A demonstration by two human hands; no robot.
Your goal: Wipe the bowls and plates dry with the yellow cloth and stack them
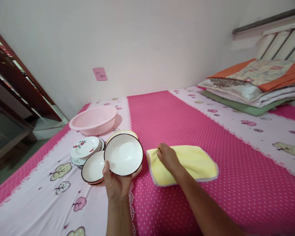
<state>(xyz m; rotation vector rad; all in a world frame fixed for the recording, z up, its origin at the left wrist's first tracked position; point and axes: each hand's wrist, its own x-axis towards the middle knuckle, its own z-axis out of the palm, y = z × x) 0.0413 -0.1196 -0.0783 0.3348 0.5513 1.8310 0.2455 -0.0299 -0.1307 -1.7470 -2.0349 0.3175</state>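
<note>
My left hand (pixel 118 183) grips a white bowl with a dark rim (pixel 124 154), tilted so its inside faces me, the thumb over its edge. Just left of it, a second dark-rimmed bowl (pixel 94 167) sits on the bed. Behind the held bowl, a yellow-rimmed dish (pixel 121 132) shows only in part. My right hand (pixel 167 157) is closed on the left part of a yellow cloth (pixel 191 162) with a pale purple edge, which lies on the pink cover. A stack of floral plates (pixel 85 147) stands to the left of the bowls.
A pink basin (pixel 94 119) stands behind the plates, near the wall. Folded bedding and pillows (pixel 255 83) are piled at the back right, beside a slatted headboard (pixel 285 42). A pink paper note (pixel 100 74) hangs on the wall. The bed's left edge drops to the floor.
</note>
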